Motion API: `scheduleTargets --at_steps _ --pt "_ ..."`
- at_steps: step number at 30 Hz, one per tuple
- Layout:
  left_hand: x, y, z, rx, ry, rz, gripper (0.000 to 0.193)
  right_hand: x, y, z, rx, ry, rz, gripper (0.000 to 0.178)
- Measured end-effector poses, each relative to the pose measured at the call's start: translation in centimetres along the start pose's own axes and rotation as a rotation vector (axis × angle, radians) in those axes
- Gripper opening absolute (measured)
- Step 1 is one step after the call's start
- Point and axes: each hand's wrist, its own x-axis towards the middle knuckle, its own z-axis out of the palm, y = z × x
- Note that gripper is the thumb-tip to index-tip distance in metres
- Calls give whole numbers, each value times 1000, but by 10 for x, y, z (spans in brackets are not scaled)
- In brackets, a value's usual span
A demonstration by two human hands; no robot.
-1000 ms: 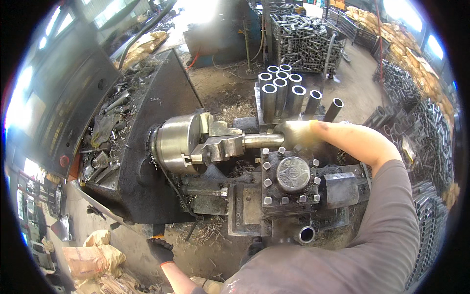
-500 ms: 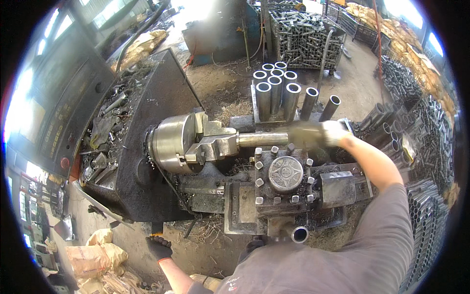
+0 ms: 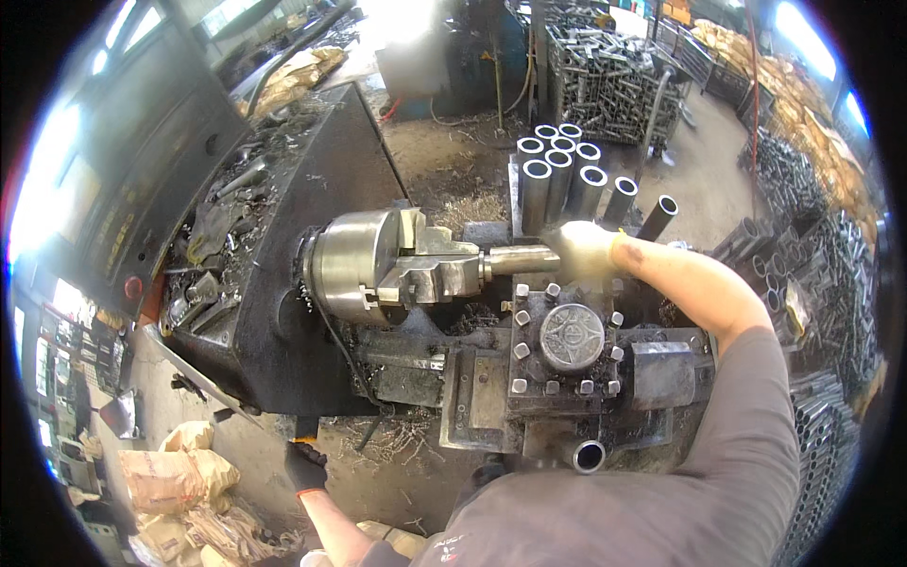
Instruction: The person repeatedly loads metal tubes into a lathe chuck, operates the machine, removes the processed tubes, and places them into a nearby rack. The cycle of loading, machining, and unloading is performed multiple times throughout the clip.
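Hanging low, my left hand point(image 3: 307, 466) is at a small orange part point(image 3: 304, 440); whether that grip is closed I cannot tell. Rightward, the chuck point(image 3: 354, 265) has the tube point(image 3: 522, 259) jutting in line from it, seemingly set in place, though how firmly is hidden. My right hand point(image 3: 586, 248) is blurred at the tube's outer end; I cannot tell if it grips. Upright tubes point(image 3: 557, 180) stand behind, perhaps finished, perhaps waiting.

Shiny metal cylinder point(image 3: 522, 259), horizontal, between chuck point(image 3: 354, 263) and blurred right hand point(image 3: 588, 249)
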Motion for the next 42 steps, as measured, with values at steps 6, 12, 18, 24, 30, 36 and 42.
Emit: scheduleTargets --at_steps 6,12,18,24,30,36,42 --pt "-8 -12 9 -29 65 128 44 -79 -24 -44 113 285 281 58" --pt "-121 96 103 718 538 1439 50 -228 -18 -12 251 824 542 55" --pt "-99 306 277 1266 428 1518 64 -297 -67 60 499 1096 554 48" --pt "-93 358 329 1453 304 1080 77 -346 -151 73 671 1053 522 48" --pt "-186 116 225 713 -312 1923 29 -374 -181 77 860 771 591 70" --pt "-205 -215 -55 1683 -354 128 52 -358 -168 111 937 614 393 38" --pt "-307 -341 -355 1779 -152 -449 51 -333 -192 118 1252 315 -247 38"
